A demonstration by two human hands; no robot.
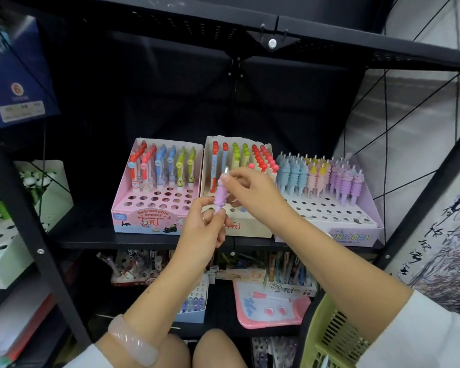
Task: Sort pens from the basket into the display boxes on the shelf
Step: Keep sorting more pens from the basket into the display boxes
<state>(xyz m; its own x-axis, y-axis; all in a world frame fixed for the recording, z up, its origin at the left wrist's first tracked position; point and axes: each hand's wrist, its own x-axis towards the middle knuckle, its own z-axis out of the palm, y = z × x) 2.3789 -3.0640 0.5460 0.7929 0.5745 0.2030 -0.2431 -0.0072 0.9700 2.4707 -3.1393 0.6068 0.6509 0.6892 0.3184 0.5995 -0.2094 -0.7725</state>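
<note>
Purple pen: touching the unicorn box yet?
Apart. Head view shows purple pen held by left hand and right hand, left of the unicorn box.

A black metal shelf point(144, 244) carries three display boxes side by side: a pink box point(144, 220) on the left, a cream box point(252, 227) in the middle, touching it, and a lilac box point(353, 236) on the right.

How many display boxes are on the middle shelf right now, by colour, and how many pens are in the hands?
Pink display box: 1
Cream display box: 1
Lilac unicorn display box: 1
Purple pen held between left hand and right hand: 1
Total: 3 boxes, 1 pen in the hands
</note>
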